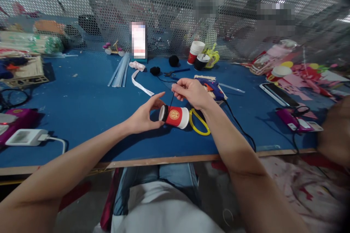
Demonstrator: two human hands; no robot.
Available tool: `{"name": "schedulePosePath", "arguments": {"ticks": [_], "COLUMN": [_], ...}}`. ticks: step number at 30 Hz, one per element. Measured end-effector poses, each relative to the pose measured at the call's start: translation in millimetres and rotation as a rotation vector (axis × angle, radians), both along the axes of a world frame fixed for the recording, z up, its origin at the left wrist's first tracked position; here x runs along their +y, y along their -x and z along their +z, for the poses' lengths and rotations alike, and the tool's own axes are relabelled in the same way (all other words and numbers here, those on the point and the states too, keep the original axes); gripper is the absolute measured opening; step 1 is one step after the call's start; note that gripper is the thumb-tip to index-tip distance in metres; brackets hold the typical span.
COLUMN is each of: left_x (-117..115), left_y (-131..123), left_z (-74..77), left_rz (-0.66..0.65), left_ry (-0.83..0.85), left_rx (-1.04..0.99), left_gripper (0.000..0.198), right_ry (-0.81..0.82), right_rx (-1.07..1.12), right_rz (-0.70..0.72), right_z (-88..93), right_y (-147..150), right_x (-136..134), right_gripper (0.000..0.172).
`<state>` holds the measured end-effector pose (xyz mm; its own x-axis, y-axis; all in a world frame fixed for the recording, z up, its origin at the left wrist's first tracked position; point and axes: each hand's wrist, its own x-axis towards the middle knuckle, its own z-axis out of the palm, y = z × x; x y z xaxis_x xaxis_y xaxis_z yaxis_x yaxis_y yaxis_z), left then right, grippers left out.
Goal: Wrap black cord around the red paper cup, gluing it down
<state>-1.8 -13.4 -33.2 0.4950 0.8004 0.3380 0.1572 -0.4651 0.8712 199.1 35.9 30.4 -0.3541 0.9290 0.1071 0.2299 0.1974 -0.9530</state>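
Note:
A red and white paper cup lies on its side on the blue table, its black base end turned to the left. My left hand grips that base end with thumb and fingers. My right hand hovers just above the cup and pinches the top of a thin black thread that runs down to the cup. Yellow-handled scissors lie right beside the cup, under my right wrist.
A blue glue gun with a black cord rests behind my right hand. Black pompoms, white ribbon, clear glue sticks and stacked cups sit farther back. A phone and paper scraps lie right; a charger left. Another person's arm enters at right.

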Motion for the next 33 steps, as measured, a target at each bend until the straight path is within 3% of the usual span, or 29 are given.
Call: {"name": "schedulePosePath", "arguments": {"ticks": [16,22,29,33], "left_x": [-5.3,-6.6,-7.2,-7.7], "left_y": [-0.7,-0.8,-0.6,-0.8], "left_z": [1.9,1.3,4.3,6.7], "left_rz": [-0.027,-0.025,-0.017,0.001], "left_ry": [-0.100,-0.168,-0.232,-0.277], "left_rx": [0.049,0.087,0.126,0.161], "left_gripper": [0.088,0.086,0.085,0.082], "right_ry": [0.030,0.037,0.018,-0.070], "right_rx": [-0.065,-0.096,-0.229,-0.370], "right_rz": [-0.037,0.024,0.055,0.071], "right_z": [-11.1,-15.9,-16.7,-19.3], "right_y": [6.9,7.7,9.7,9.8], "right_x": [2.2,4.2,3.2,3.7], "right_gripper": [0.023,0.023,0.021,0.019]}}
